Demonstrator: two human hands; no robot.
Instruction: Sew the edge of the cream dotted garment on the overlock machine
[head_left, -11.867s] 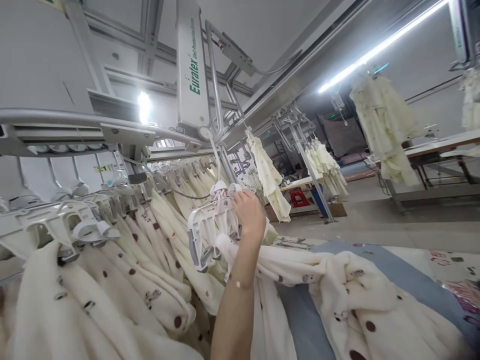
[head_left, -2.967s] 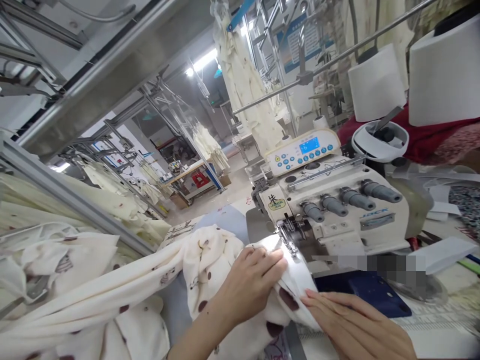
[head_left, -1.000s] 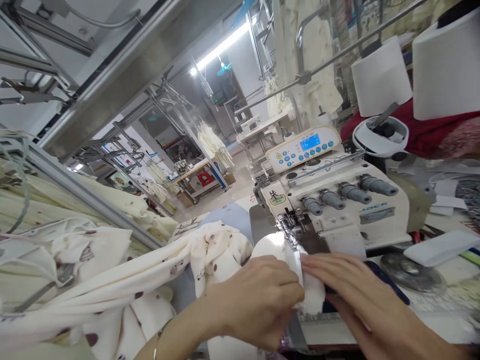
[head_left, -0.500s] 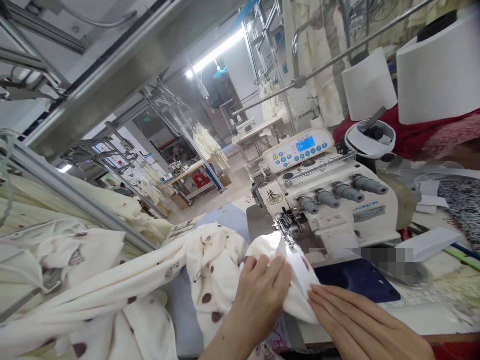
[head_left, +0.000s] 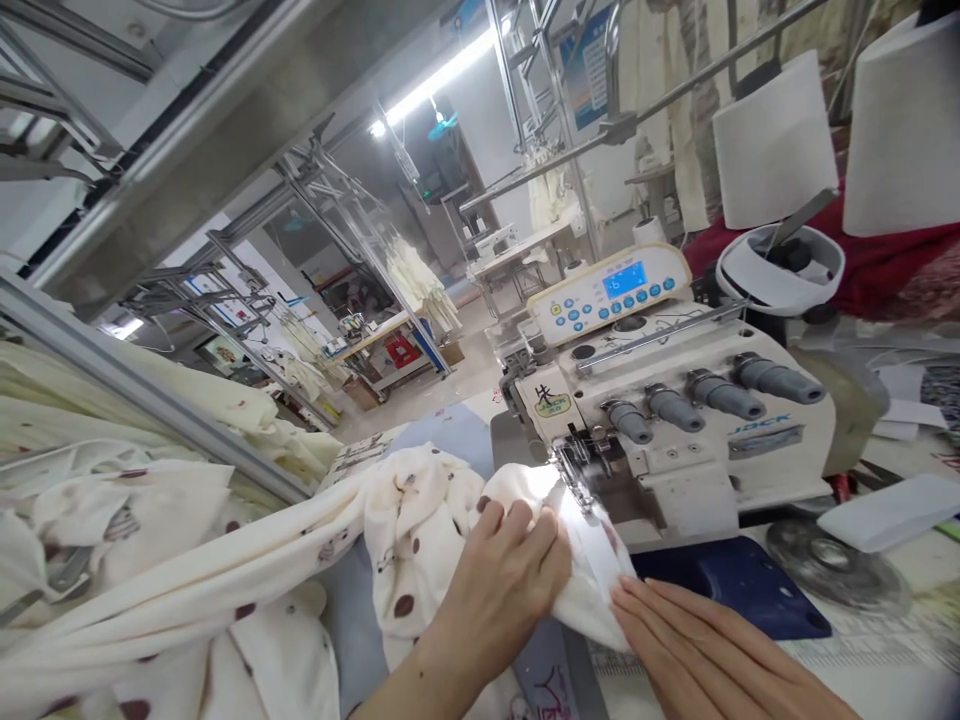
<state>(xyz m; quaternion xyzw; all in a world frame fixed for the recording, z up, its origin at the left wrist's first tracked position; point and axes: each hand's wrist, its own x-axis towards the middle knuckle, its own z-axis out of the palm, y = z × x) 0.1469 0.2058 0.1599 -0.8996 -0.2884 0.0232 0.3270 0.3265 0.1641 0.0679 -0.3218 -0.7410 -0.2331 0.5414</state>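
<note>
Cream fabric with brown dots [head_left: 420, 540] lies bunched in front of a white overlock sewing machine [head_left: 675, 430]. One edge of it is under the lit presser foot [head_left: 574, 480], along with a plain white strip [head_left: 596, 545]. My left hand [head_left: 502, 575] rests on the fabric just left of the foot, its curled fingers gripping a fold. On the near side of the foot, my right hand [head_left: 705, 640] has its fingers pressed together on the edge of the strip and fabric. Its thumb is hidden.
A dark blue plate [head_left: 742, 585] and a clear round disc [head_left: 836, 565] lie right of the hands. Thread cones [head_left: 776, 145] stand behind the machine. More dotted fabric hangs over a hanger [head_left: 71, 570] at left, below a metal rail [head_left: 150, 385].
The view has shifted slightly, so the machine and cones sit further right and look larger. Both hands keep their hold on the fabric, with only slight movement.
</note>
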